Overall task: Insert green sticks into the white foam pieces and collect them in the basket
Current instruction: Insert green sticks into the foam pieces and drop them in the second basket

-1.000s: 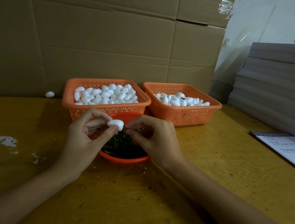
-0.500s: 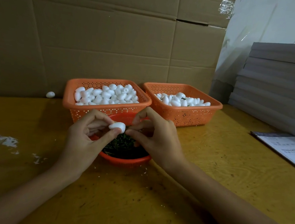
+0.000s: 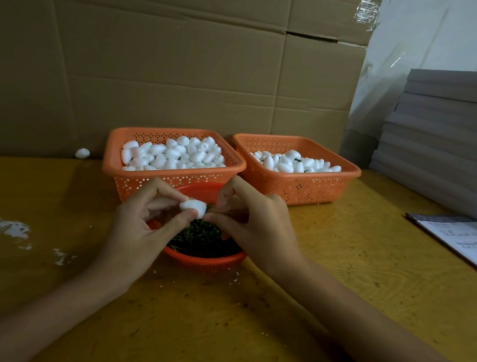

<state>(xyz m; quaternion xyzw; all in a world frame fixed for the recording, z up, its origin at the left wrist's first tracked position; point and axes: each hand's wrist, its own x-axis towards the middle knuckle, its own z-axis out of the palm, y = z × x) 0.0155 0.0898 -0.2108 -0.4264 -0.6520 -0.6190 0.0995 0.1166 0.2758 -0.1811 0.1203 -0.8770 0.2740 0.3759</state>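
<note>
Head: left hand (image 3: 138, 231), right hand (image 3: 258, 228) pinch foam piece (image 3: 192, 207); stick hidden

Brown cardboard sheets (image 3: 155, 65) stand behind a yellow wooden table (image 3: 339, 283), with grey boards (image 3: 462, 133) stacked at its right.

White egg-shaped foam piece (image 3: 192, 207) lying sideways, pinched in left hand (image 3: 134, 237) fingers above red bowl (image 3: 206, 259) of dark green sticks (image 3: 203, 236). Left orange basket (image 3: 129, 181) heaped with foam pieces (image 3: 174, 153); right basket (image 3: 305, 186) part filled, green bits showing.
</note>
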